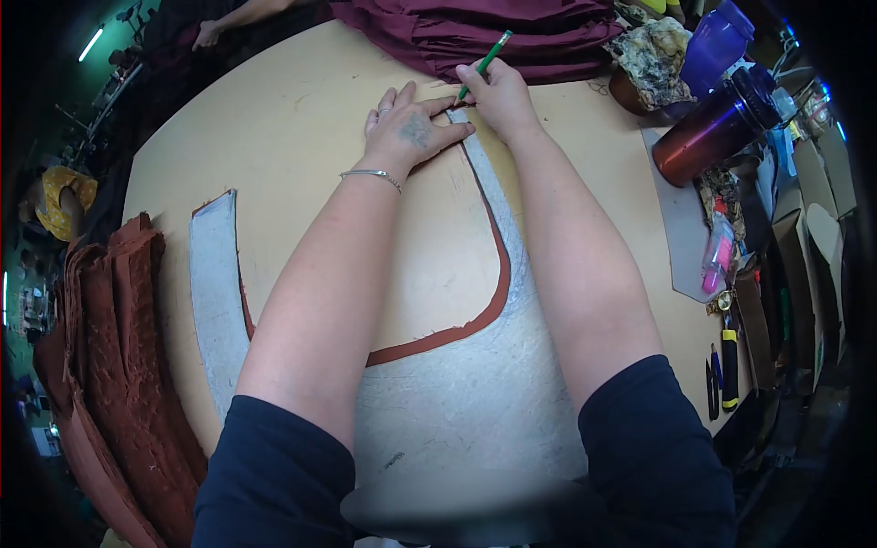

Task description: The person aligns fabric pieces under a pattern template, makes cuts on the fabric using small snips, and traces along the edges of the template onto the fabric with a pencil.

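A grey pattern template with a deep U-shaped cutout lies over rust-red fabric, whose edge shows along the cutout. My left hand is spread flat at the top of the template's right strap, its fingers and thumb on either side of the tip. In my right hand a green pencil is pinched, its point down at the strap's top end beside my left fingertips. The template's left strap reaches up on the other side. My forearms cover part of the template.
Folded maroon cloth is heaped at the table's far edge. Rust-red fabric pieces hang over the left edge. At right stand a purple tumbler and a purple jug, near a yellow-and-black cutter. Other people's arms show beyond the table.
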Available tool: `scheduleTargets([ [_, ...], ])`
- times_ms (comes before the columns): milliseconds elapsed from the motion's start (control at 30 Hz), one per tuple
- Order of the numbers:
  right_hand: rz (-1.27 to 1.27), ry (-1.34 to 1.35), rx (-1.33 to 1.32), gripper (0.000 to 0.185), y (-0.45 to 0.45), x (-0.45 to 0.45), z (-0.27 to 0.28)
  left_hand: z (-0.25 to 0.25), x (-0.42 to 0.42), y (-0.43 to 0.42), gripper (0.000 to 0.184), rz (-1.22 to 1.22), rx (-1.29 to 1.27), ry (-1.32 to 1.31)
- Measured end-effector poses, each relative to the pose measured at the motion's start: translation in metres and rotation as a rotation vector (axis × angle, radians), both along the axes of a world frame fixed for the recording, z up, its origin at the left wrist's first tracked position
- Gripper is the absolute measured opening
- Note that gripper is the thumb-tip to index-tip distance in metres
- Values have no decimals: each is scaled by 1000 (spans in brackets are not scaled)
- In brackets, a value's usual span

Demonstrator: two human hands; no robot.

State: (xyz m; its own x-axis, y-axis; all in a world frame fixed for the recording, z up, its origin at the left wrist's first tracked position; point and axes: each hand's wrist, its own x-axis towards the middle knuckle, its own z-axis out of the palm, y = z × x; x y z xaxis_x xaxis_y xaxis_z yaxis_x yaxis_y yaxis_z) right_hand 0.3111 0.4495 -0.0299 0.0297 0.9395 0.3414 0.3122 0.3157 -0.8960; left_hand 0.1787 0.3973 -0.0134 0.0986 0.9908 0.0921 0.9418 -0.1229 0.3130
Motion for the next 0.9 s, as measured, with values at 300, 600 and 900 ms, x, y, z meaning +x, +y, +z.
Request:
scheduleTargets([
  [300, -199, -174, -8, 24, -15, 21, 18, 1, 0, 1, 60, -9, -15, 14],
  [600, -224, -138, -57, 22, -13, 34, 22, 0, -1, 2, 61, -11, -7, 27],
  [900, -187, -235, 50, 26, -12, 17, 17, 0, -1, 1, 61, -24, -1, 23],
])
